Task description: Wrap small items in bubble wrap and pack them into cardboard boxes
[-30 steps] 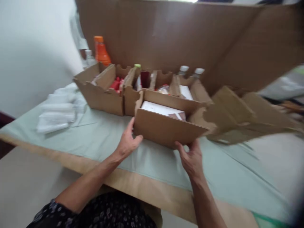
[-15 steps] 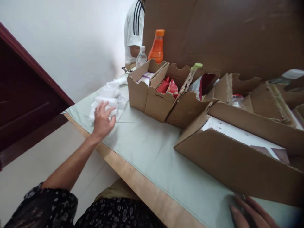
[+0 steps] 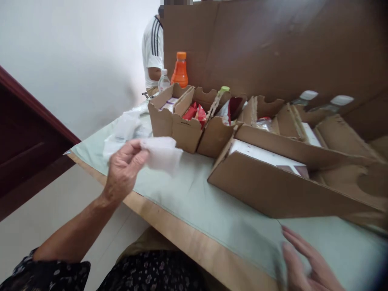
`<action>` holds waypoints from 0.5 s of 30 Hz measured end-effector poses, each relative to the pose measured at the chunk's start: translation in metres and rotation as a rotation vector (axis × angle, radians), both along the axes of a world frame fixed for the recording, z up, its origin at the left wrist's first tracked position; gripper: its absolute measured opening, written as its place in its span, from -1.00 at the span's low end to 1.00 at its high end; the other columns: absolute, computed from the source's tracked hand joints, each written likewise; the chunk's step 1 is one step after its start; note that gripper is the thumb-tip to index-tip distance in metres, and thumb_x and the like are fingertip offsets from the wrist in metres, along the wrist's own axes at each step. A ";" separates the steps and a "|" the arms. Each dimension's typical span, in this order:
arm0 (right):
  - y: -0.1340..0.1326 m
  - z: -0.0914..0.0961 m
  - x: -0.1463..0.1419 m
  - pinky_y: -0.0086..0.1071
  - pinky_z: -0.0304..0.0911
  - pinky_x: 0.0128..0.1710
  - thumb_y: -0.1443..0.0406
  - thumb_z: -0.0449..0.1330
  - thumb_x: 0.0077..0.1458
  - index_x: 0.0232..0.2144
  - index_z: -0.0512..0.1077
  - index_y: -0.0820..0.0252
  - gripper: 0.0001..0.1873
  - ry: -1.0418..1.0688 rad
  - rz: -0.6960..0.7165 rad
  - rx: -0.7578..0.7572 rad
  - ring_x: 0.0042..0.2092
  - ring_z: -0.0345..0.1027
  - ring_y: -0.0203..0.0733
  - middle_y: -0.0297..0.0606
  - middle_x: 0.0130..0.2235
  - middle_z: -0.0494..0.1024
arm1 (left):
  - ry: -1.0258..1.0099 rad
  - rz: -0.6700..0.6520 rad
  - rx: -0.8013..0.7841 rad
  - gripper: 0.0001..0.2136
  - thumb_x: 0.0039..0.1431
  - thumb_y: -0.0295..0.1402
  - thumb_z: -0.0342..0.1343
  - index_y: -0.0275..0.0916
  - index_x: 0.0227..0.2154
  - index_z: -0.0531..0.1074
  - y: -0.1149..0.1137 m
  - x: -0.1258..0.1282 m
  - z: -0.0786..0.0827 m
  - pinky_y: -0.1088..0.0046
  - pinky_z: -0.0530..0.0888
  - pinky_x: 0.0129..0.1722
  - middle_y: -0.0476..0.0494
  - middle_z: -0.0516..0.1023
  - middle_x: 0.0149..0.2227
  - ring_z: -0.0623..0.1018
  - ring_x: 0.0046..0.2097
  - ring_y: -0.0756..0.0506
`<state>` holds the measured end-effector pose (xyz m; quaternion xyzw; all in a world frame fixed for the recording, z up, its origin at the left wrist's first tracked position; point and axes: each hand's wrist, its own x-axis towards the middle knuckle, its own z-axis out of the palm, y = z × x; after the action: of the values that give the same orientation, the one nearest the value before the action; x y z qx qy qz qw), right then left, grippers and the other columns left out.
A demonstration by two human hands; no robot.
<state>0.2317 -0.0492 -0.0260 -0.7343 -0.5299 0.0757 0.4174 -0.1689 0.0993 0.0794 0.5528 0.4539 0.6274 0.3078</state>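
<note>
Between thumb and fingers, my left hand (image 3: 125,165) pinches a thin, whitish, translucent plastic bag (image 3: 162,152), slightly blurred and raised above the table. Behind that hand lies a pile of similar clear and white plastic bags (image 3: 125,125) on the pale green cloth. My right hand (image 3: 306,260) is at the lower right, over the cloth in front of the long cardboard box. Its fingers are stretched out, the thumb apart from them, and nothing shows in its grasp; the bottom edge of the view cuts it off.
Cardboard bins (image 3: 189,131) with red packets (image 3: 195,112) and small boxes line the table (image 3: 194,202). A long cardboard box (image 3: 266,190) holds a flat white box (image 3: 266,155). An orange bottle (image 3: 180,72) and clear bottle (image 3: 164,81) stand behind. A person (image 3: 153,50) is beyond a cardboard panel (image 3: 257,48).
My left hand has lifted a plastic bag off the pile and brought it right. My right hand shows more fully, fingers extended. The view has shifted right.
</note>
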 end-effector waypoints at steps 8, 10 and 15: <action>0.010 0.036 -0.080 -0.23 0.52 -0.12 0.06 0.27 0.23 0.06 0.52 0.09 -0.58 0.499 0.492 0.005 -0.10 0.59 -0.07 -0.14 -0.05 0.68 | -0.404 -0.694 -0.693 -0.63 0.07 -0.06 0.39 -0.26 -0.21 0.60 -0.053 0.142 -0.068 0.33 0.50 -0.08 -0.15 0.66 -0.24 0.61 -0.14 -0.16; 0.007 0.036 -0.085 -0.29 0.47 -0.20 0.13 0.23 0.25 -0.14 0.56 0.12 -0.76 0.378 0.377 0.013 -0.27 0.52 -0.15 -0.25 -0.28 0.66 | -0.344 -0.660 -0.709 -0.55 0.11 -0.02 0.36 -0.24 -0.07 0.59 -0.060 0.151 -0.078 0.30 0.47 0.03 -0.20 0.67 -0.08 0.60 0.00 -0.21; 0.001 0.030 -0.091 -0.25 0.40 -0.21 0.19 0.22 0.26 -0.16 0.57 0.12 -0.81 0.123 0.134 0.104 -0.33 0.45 -0.18 -0.28 -0.33 0.61 | -0.252 -0.666 -0.605 -0.27 0.06 0.06 0.39 -0.19 0.22 0.42 -0.069 0.137 -0.082 0.22 0.42 0.21 -0.27 0.54 0.22 0.51 0.23 -0.30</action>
<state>0.1407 -0.0478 0.0038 -0.6685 -0.5545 0.1209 0.4806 -0.0320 0.0307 -0.0031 0.4734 0.3735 0.3959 0.6926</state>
